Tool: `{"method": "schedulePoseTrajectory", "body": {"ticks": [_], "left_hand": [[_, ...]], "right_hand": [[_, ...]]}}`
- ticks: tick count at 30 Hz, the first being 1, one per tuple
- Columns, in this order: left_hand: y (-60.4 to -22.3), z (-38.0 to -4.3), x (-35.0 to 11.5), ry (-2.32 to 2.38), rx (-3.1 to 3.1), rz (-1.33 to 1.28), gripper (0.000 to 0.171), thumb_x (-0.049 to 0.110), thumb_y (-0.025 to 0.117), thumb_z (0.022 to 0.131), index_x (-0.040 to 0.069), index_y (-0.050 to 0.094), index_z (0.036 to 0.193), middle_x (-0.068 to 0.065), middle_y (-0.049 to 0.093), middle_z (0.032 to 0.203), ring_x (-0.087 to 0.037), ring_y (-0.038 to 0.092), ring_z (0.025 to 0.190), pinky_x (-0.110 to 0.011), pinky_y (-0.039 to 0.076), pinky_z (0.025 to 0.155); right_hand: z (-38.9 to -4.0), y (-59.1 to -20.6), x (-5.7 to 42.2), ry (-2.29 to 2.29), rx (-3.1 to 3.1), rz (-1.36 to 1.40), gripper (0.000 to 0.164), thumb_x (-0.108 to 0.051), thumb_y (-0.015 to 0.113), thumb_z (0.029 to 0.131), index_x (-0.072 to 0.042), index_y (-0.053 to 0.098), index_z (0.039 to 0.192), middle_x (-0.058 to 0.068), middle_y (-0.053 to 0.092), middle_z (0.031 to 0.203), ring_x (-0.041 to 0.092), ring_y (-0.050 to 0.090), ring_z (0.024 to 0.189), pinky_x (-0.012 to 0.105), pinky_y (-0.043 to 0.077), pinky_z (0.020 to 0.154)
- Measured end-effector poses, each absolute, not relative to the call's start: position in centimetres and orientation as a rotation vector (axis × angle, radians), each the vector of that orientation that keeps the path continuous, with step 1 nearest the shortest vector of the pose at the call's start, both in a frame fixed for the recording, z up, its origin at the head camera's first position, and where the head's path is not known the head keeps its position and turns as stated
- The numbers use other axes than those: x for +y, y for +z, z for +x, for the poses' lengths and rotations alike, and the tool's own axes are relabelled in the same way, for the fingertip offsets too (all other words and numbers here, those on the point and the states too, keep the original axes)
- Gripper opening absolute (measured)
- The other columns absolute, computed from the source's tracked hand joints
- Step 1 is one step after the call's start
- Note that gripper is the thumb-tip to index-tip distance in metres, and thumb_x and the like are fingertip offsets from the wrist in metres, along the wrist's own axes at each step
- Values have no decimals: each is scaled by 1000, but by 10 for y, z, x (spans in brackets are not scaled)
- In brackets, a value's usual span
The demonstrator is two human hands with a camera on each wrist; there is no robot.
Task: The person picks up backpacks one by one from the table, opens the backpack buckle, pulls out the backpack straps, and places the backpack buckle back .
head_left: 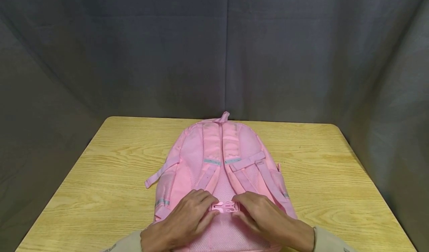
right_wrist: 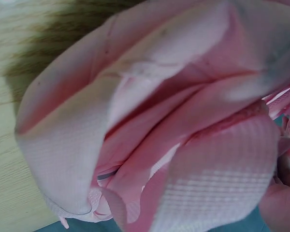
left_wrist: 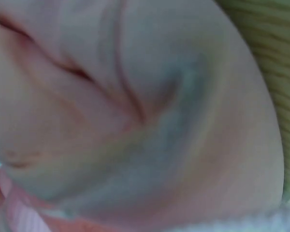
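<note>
A pink backpack [head_left: 231, 226] lies with its strap side up. Near its lower end, a pink side-release buckle [head_left: 225, 207] sits between both hands. My left hand [head_left: 189, 214] pinches the buckle's left end between thumb and fingers. From the other side my right hand [head_left: 263, 214] pinches the right end, thumb below. The two buckle halves meet or overlap in the middle; I cannot tell whether they are locked. In the right wrist view, fingers [right_wrist: 287, 171] show at the right edge beside a wide pink strap [right_wrist: 222, 179]. Blurred pink fabric [left_wrist: 183, 145] fills most of the left wrist view.
Two padded shoulder straps [head_left: 212, 140] run down the backpack's middle. A loose webbing end [head_left: 157, 175] sticks out to the left over the wooden table [head_left: 110, 170]. Behind and around the table hangs a dark grey curtain [head_left: 167, 58].
</note>
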State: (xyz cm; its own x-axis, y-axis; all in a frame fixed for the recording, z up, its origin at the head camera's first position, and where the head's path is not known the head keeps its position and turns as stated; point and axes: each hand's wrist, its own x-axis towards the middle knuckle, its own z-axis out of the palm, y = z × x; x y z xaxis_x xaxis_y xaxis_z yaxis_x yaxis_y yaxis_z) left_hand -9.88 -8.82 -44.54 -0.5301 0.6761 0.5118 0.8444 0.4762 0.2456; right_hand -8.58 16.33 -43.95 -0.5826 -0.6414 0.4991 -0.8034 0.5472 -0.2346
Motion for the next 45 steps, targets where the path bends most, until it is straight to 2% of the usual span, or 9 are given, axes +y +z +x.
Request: {"method": "schedulePoseTrajectory", "body": {"ticks": [13, 19, 25, 28, 32, 35, 37, 41, 45], "left_hand": [[-448, -97, -84, -564, -2479, -1314, 20, 28, 64, 97, 12, 69, 107, 6, 66, 98, -8, 61, 89, -25, 51, 83], [-450, -96, -79, -360, -2496, -1354, 22, 34, 62, 98, 15, 71, 104, 6, 68, 97, -9, 59, 87, -22, 49, 77], [-452, -94, -75, -240, -2505, -1330, 26, 42, 61, 97, 19, 71, 98, 7, 67, 96, -10, 57, 89, -25, 46, 75], [-453, -94, -74, -176, -2508, -1332, 26, 44, 60, 97, 20, 71, 98, 7, 67, 100, -11, 57, 93, -27, 45, 79], [-454, -92, -74, -162, -2500, -1341, 31, 47, 59, 97, 20, 72, 100, 7, 67, 106, -13, 57, 101, -37, 43, 94], [-451, -92, -76, -257, -2520, -1310, 36, 49, 61, 95, 17, 71, 107, 5, 66, 109, -14, 57, 107, -49, 39, 104], [-446, -92, -77, -371, -2563, -1262, 37, 47, 62, 95, 15, 70, 112, 4, 66, 111, -15, 57, 110, -51, 38, 106], [-432, -93, -78, -771, -2671, -1141, 35, 35, 64, 96, 12, 65, 122, 3, 67, 115, -12, 59, 111, -43, 44, 104], [-420, -95, -76, -1300, -2728, -1039, 30, 24, 61, 98, 7, 63, 123, -1, 68, 115, -10, 63, 103, -32, 53, 94]], "right_hand": [[-87, -437, 163, 629, -2411, 1178, 26, -29, 57, 102, -5, 63, 110, 1, 71, 98, 9, 68, 90, 25, 57, 79], [-87, -437, 162, 643, -2403, 1189, 27, -30, 55, 103, -5, 62, 111, 0, 70, 98, 8, 66, 89, 23, 56, 78], [-85, -438, 162, 644, -2401, 1177, 27, -30, 58, 101, -6, 62, 112, -1, 69, 98, 8, 66, 89, 22, 55, 78], [-85, -439, 163, 644, -2410, 1178, 27, -30, 59, 101, -5, 62, 112, 0, 70, 99, 9, 67, 90, 22, 56, 79], [-86, -439, 163, 650, -2421, 1178, 27, -29, 59, 101, -5, 62, 112, 1, 70, 100, 10, 68, 91, 22, 56, 81], [-85, -439, 163, 659, -2421, 1176, 27, -29, 61, 100, -5, 62, 112, 0, 70, 99, 10, 68, 91, 22, 56, 81], [-85, -439, 163, 663, -2413, 1176, 27, -30, 60, 101, -6, 62, 112, 0, 70, 99, 9, 68, 90, 22, 56, 80], [-86, -438, 162, 669, -2394, 1186, 26, -30, 60, 101, -6, 62, 111, -1, 69, 99, 8, 67, 90, 22, 55, 80], [-86, -438, 162, 678, -2394, 1190, 25, -25, 67, 96, -5, 62, 110, -1, 69, 97, 7, 66, 88, 21, 55, 78]]}}
